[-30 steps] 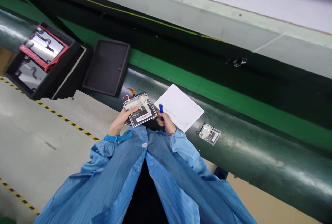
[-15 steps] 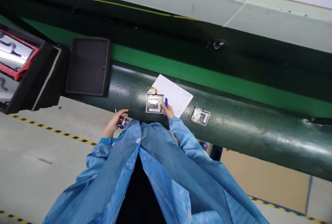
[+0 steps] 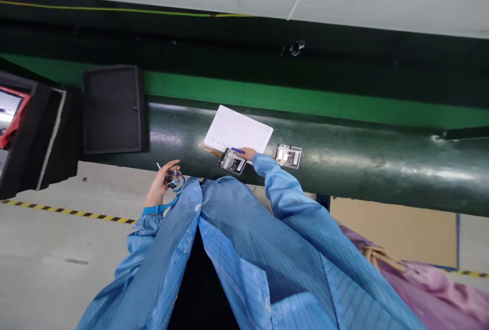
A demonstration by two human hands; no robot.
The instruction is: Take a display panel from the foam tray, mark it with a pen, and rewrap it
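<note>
Head view: circuit module (image 3: 234, 163) has turned, flex cable (image 3: 214, 152) now pointing left; it's at the paper sheet's (image 3: 241, 127) near edge, over the table (image 3: 344, 162). Right hand (image 3: 249, 154) fingers grip blue pen (image 3: 237, 150); module contact unclear. Left hand (image 3: 160, 182) fingers curled round shiny part (image 3: 174, 179). Probably positioning, not writing.

Lined sheet (image 3: 240, 127): faint writing, unreadable | left panel (image 3: 234, 162): print too small | right panel (image 3: 288, 156): print unreadable

L hand (image 3: 163, 182) by torso (image 3: 229, 202), part-curled; R hand (image 3: 248, 154) further fwd, curled in grip; R arm (image 3: 282, 185) extended
</note>
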